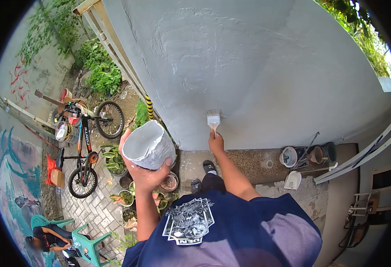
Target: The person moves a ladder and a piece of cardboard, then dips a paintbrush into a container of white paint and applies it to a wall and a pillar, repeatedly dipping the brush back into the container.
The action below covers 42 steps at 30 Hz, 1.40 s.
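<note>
Left hand (147, 175) fingers curled under tilted paint-crusted pail (148, 144), contents not visible, right hand (216, 143) fingers closed round paintbrush (213, 119), bristles on grey wall (258, 66), small bucket (289, 156) on ledge (249, 162)

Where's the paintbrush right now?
Head view, centre: the right hand holds the paintbrush against the grey wall, right of the paint tub.

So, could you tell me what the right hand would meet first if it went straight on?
The grey wall. The right hand grips a brush that points at it, and the bristles seem to touch its surface, though depth is hard to judge here.
</note>
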### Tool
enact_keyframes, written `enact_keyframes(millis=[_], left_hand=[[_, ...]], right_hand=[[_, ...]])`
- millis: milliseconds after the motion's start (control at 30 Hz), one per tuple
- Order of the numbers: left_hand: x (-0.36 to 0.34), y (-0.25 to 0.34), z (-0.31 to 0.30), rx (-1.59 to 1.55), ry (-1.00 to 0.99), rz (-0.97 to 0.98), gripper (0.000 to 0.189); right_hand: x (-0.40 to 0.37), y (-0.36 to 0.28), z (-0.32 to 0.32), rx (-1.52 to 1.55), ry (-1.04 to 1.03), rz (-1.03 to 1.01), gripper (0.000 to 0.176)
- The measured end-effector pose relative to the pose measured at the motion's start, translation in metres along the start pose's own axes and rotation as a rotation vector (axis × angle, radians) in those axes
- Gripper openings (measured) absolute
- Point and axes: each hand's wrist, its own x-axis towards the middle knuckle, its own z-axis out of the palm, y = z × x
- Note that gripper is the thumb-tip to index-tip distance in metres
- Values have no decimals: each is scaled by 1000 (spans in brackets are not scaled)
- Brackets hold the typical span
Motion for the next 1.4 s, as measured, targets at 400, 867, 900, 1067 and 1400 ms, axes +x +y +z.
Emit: enact_keyframes(millis=[400,867,900,1067,1400], left_hand=[[-13,13,-7,-19,-33,-3,112],[-6,2,-3,-17,-30,37,110],[-6,2,-2,-31,-28,40,110],[-2,2,-5,-5,-33,1,111],[-12,13,-10,44,-72,32,110]], right_hand=[[25,-147,-98,549,-541,571,36],[61,-223,-120,334,17,-351,49],[59,-196,-96,267,86,-343,50],[28,-82,-32,58,60,-122,51],[9,47,0,240,-375,841,55]])
